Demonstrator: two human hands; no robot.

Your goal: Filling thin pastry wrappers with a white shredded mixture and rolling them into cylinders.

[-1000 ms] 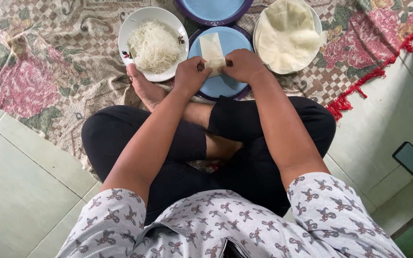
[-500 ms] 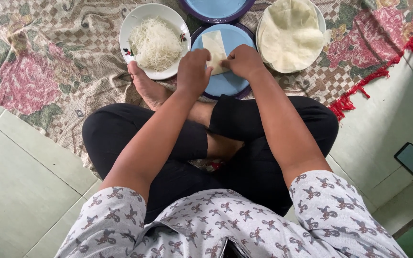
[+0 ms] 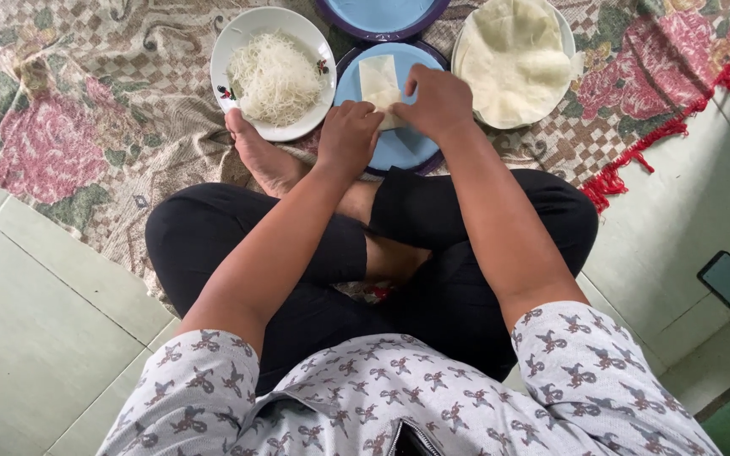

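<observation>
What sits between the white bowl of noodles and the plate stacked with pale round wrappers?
In the head view, the blue plate with a purple rim lies between them, holding a folded pale wrapper under both hands.

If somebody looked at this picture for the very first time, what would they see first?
Probably the left hand and the right hand, pressed together on a pale thin wrapper sheet on the round blue plate in front of the crossed legs. Left of that sits a white bowl of fine white noodles, and to the right a stack of round pale wrappers, all on a flowery patterned cloth.
</observation>
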